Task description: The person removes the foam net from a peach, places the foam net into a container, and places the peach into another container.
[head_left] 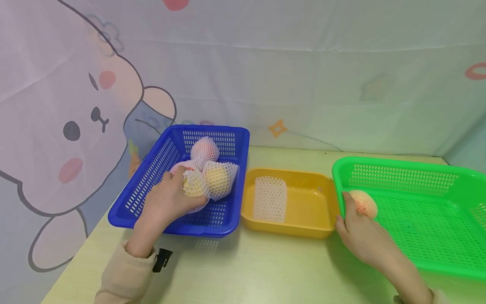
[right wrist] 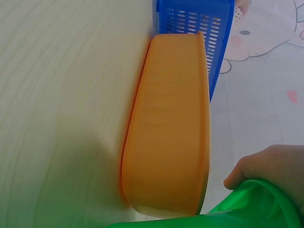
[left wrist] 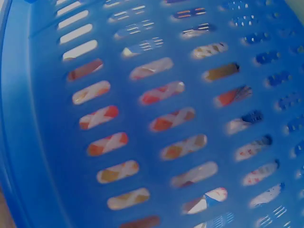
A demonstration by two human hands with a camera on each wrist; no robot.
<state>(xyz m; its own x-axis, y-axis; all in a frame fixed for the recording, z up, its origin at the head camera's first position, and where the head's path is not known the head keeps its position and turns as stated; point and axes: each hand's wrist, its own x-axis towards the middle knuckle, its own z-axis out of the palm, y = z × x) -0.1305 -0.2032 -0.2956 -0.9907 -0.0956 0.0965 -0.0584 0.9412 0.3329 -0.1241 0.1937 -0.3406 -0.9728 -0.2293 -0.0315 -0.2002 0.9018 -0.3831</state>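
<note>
Inside the blue basket [head_left: 244, 169], my left hand [head_left: 167, 198] grips a yellow fruit in a white foam net [head_left: 195, 185]. Around it are another netted yellow fruit [head_left: 217, 179] and pinkish-red fruits in nets, one of them [head_left: 205, 150] at the back. Through the slots of the basket wall [left wrist: 52, 142], the left wrist view shows bits of netting and fruit. My right hand [head_left: 366, 236] holds the left rim of the green basket [head_left: 417, 219], thumb outside and fingers over the edge. Close by those fingers, a bare yellowish-red round fruit [head_left: 365, 204] lies in that basket.
Between the two baskets stands a yellow-orange tray [head_left: 307, 207] with a flat white foam net sleeve [head_left: 270, 198] in it. All three containers are on a pale wooden table [head_left: 273, 266]. A printed cloth [head_left: 288, 80] hangs behind.
</note>
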